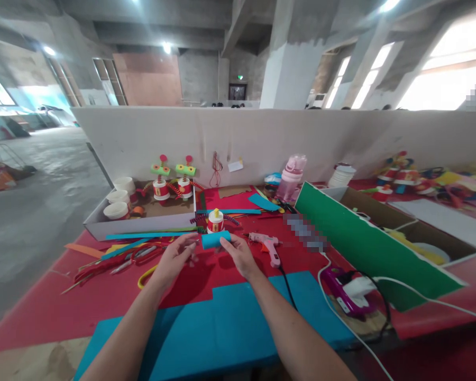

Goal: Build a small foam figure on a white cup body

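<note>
A blue paper tube [213, 240] is pinched between the thumb and fingers of my right hand [240, 255], above the red table covering. At its left end my left hand [179, 258] is held close, fingers loosely curled and apart, slightly blurred, with no object visible in them. Just behind the tube stands a small red and white paper cup figure [215, 222] with a yellow top and dark coiled arms. To the right of my right hand lies a pink hot glue gun [267, 244] with a black cord.
Blue card sheets [206, 338] cover the near edge. Left are red-handled scissors [137, 257], paper strips and a box [143, 228] with cups and two finished figures. A green-sided box [365, 238], a purple power strip [347, 296] and a pink bottle [292, 177] are right.
</note>
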The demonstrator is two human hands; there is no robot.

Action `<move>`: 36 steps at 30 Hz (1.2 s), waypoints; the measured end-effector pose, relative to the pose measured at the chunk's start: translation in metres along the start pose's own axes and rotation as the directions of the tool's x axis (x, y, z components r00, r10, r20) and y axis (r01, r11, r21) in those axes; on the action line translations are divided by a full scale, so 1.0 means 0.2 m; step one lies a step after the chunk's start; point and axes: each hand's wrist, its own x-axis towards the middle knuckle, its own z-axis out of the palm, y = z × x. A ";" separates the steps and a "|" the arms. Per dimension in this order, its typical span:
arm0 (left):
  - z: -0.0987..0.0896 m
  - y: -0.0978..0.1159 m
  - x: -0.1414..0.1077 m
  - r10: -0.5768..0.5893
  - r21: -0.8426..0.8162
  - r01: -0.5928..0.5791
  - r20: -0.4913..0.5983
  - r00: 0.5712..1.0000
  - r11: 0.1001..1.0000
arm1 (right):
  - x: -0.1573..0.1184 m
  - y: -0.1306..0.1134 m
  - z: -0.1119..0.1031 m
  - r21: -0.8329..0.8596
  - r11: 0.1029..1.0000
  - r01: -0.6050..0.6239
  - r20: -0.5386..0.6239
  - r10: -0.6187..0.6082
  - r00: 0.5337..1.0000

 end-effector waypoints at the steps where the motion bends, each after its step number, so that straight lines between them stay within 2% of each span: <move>1: 0.02 0.00 -0.01 -0.067 -0.087 0.070 0.034 0.997 0.994 | -0.01 -0.01 0.01 -0.009 1.000 -0.005 0.024 0.005 1.000; 3: 0.05 0.00 -0.02 -0.144 -0.195 0.158 0.085 0.986 0.968 | -0.02 -0.02 0.03 -0.014 1.000 -0.016 0.077 0.017 0.997; 6: 0.07 -0.02 -0.02 -0.167 -0.207 0.183 0.090 0.982 0.961 | -0.03 -0.04 0.05 0.006 0.999 -0.036 0.153 0.035 0.988; 9: 0.07 -0.04 -0.01 -0.161 -0.077 0.163 0.025 0.987 0.984 | -0.04 -0.01 0.07 0.020 0.990 -0.142 0.243 0.133 0.961; 11: 0.05 -0.03 -0.01 -0.147 0.041 0.145 0.035 0.989 0.989 | -0.05 0.01 0.08 0.050 0.966 -0.253 0.291 0.228 0.929; 12: 0.04 -0.02 0.00 -0.131 0.107 0.124 0.062 0.989 0.986 | -0.05 0.02 0.08 0.080 0.951 -0.298 0.299 0.262 0.918; 14: -0.02 -0.01 0.00 -0.057 0.286 0.032 0.080 0.995 0.958 | -0.04 0.04 0.08 0.176 0.926 -0.333 0.253 0.284 0.925; 15: -0.06 0.00 0.00 0.003 0.413 -0.026 0.056 0.998 0.911 | -0.03 0.04 0.07 0.234 0.915 -0.327 0.205 0.283 0.937; 16: -0.10 0.01 0.00 0.093 0.572 -0.076 0.001 0.996 0.817 | -0.02 0.04 0.06 0.296 0.904 -0.307 0.142 0.276 0.950; 17: -0.14 0.01 -0.01 0.161 0.735 -0.091 -0.024 0.987 0.672 | 0.00 0.04 0.05 0.358 0.891 -0.279 0.071 0.271 0.960; 18: -0.18 0.00 -0.01 0.173 0.851 -0.079 -0.014 0.985 0.519 | 0.01 0.03 0.03 0.416 0.876 -0.246 0.002 0.269 0.963; 19: -0.22 -0.01 -0.01 0.139 0.915 -0.048 -0.009 0.990 0.400 | 0.02 0.02 0.02 0.466 0.859 -0.212 -0.057 0.269 0.962; 21: -0.27 -0.02 -0.02 0.028 0.957 -0.056 0.050 0.998 0.284 | 0.04 0.00 -0.02 0.544 0.825 -0.153 -0.132 0.265 0.955; 24: -0.30 -0.04 -0.03 -0.046 0.968 -0.097 0.110 0.993 0.232 | 0.06 -0.02 -0.05 0.614 0.781 -0.113 -0.156 0.260 0.953; 31: -0.34 -0.02 -0.05 -0.123 0.988 0.062 -0.044 0.991 0.143 | 0.05 -0.05 -0.07 0.709 0.699 -0.094 -0.180 0.307 0.934; 34: -0.34 -0.03 -0.04 -0.140 0.992 0.071 -0.055 0.989 0.107 | 0.06 -0.06 -0.08 0.730 0.676 -0.100 -0.184 0.336 0.924; 36: -0.35 -0.03 -0.04 -0.133 0.992 0.052 -0.037 0.990 0.113 | 0.06 -0.06 -0.09 0.737 0.669 -0.099 -0.189 0.345 0.919</move>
